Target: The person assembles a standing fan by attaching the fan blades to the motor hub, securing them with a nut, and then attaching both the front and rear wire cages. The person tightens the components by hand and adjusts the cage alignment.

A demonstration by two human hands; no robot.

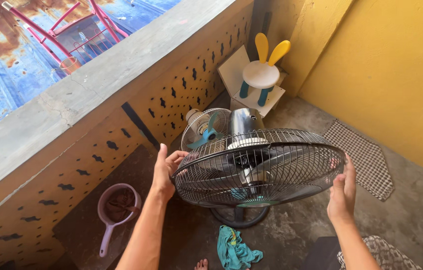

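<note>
Fan cage point(259, 167) sits between both hands — left point(165, 167), right point(342, 192) — gripped at its rim.

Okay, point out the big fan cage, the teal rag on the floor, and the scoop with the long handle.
big fan cage point(271, 150), head view, on the top wires of the grille.
teal rag point(235, 250), head view, middle of the crumpled cloth.
scoop point(119, 204), head view, inside its round bowl.
</note>
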